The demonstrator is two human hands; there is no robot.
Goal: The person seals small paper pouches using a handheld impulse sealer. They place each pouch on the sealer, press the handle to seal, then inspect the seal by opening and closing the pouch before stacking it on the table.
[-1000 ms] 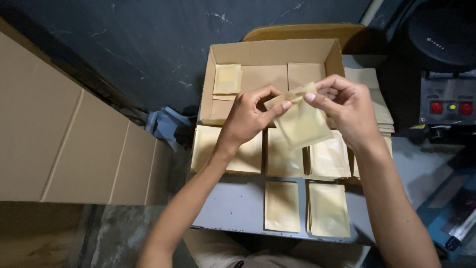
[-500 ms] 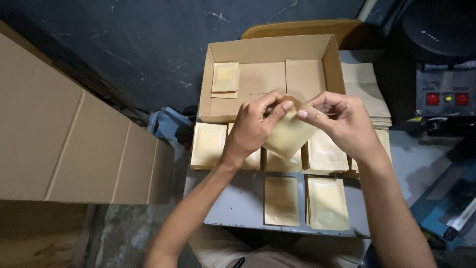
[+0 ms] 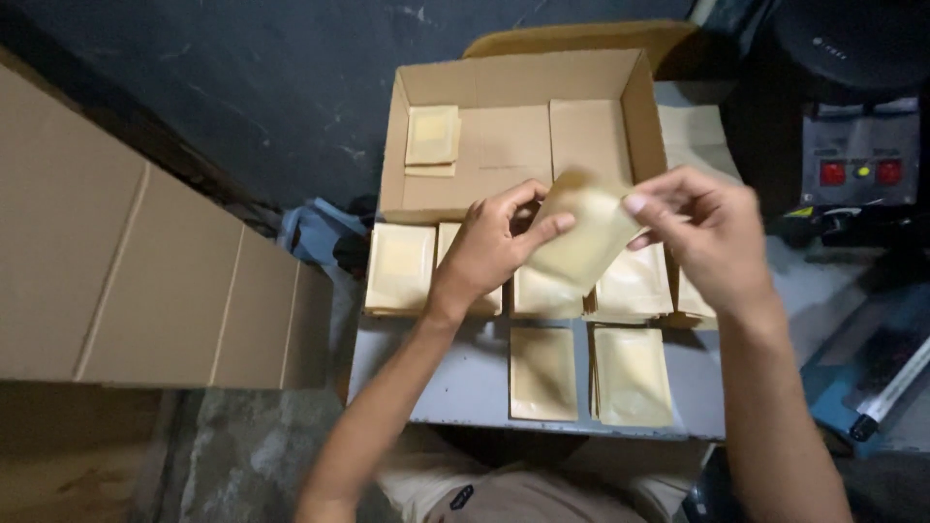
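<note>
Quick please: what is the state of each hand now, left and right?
Left hand: closed on the tan pouch, pinching its lower left side.
Right hand: closed on the same pouch, fingertips at its upper right corner.

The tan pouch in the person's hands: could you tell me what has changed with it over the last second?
Both hands, left hand and right hand, still hold the tan pouch, which has turned to a diagonal tilt; the hands stand slightly further apart. The open cardboard box and the pouches laid out on the grey table are unchanged.
</note>
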